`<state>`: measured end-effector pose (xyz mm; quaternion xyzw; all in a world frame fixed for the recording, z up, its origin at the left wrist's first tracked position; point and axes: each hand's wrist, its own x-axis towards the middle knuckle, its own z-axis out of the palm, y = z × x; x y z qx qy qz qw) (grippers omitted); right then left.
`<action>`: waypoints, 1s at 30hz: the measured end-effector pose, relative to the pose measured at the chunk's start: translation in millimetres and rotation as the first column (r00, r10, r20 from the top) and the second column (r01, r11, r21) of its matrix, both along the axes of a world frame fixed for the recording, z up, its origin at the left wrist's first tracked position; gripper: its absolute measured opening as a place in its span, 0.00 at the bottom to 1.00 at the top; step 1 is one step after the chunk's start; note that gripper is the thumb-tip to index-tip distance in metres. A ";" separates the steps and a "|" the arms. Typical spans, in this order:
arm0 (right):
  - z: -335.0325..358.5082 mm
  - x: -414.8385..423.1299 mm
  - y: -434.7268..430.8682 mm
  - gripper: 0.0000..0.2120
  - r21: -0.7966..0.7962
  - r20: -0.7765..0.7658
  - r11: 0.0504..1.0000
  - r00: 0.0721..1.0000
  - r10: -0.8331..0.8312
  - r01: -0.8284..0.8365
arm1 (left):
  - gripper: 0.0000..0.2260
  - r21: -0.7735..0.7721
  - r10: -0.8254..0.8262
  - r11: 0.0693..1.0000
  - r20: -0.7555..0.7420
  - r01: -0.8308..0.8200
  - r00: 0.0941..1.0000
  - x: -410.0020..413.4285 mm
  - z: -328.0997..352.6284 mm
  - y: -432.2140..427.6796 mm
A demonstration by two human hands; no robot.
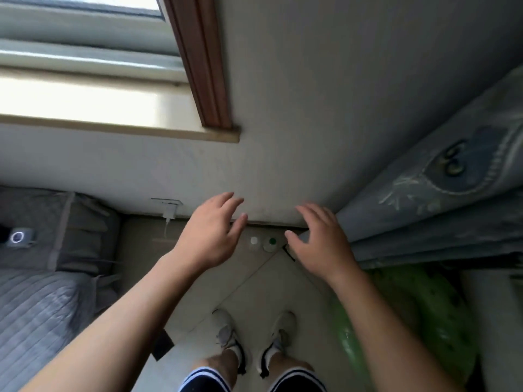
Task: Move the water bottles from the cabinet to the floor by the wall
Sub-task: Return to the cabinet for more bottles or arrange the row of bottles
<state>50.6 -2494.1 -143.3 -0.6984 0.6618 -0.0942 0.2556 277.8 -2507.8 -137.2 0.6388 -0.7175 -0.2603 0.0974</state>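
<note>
head view, looking down at a floor corner.

- white-capped bottle (254, 242): stands upright on the tiled floor (263, 290), seen from above, close to the foot of the wall (311, 123), a little below the picture's centre.
- green-capped bottle (271, 243): upright, just beside the white-capped bottle at its 3 o'clock; whether the two touch cannot be told.
- left hand (210, 236): in the air at 9 o'clock of the bottles, palm down, fingers spread and relaxed, holding nothing.
- right hand (319, 244): in the air at 3 o'clock of the bottles, palm down, fingers loosely splayed - likewise holding nothing. both bottles show in the gap between the two hands.
- shoes (226, 332): a pale pair at 6 o'clock of the bottles, toes toward the wall, bare shins and dark striped shorts (203, 380) below them.
- bed (36, 306): grey quilted cover, at 8 o'clock in the picture, with a small device with a ring-shaped light (19, 237) lying on it.
- charger (169, 212): white, plugged low in the wall at 9 o'clock of the left hand.
- window sill (85, 108): brightly lit, at 10 o'clock, edged by a brown wooden frame (203, 69).
- curtain (452, 193): blue-grey, embroidered, at 3 o'clock - its folds reach the floor beside the right hand.
- green inflatable thing (410, 321): at 4 o'clock, under the right forearm.
</note>
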 end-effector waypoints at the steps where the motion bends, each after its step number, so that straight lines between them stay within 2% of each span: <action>1: 12.2 1.1 1.4 0.26 -0.012 -0.028 1.000 1.000 0.013 -0.014 | 0.21 -0.016 -0.003 1.000 0.004 0.003 1.000 0.6 12.4 2.2; 5: 55.0 5.7 7.2 0.26 -0.040 -0.086 0.998 0.995 0.042 -0.046 | 0.21 -0.064 -0.019 0.998 0.024 0.021 1.000 -2.2 51.0 12.3; 12: 114.9 -3.8 24.6 0.27 -0.070 -0.180 0.996 0.982 0.048 -0.061 | 0.22 -0.040 -0.099 0.994 0.123 0.105 0.987 -17.7 92.3 28.2; 23: 161.8 -22.6 49.1 0.29 -0.063 -0.227 0.997 0.973 0.038 -0.054 | 0.21 -0.116 -0.081 0.989 0.114 0.094 0.990 -34.2 148.0 48.5; 30: 174.8 -24.3 68.1 0.24 -0.040 -0.267 0.999 0.963 -0.024 0.014 | 0.20 -0.150 -0.120 0.978 0.144 0.142 0.982 -34.3 157.3 56.0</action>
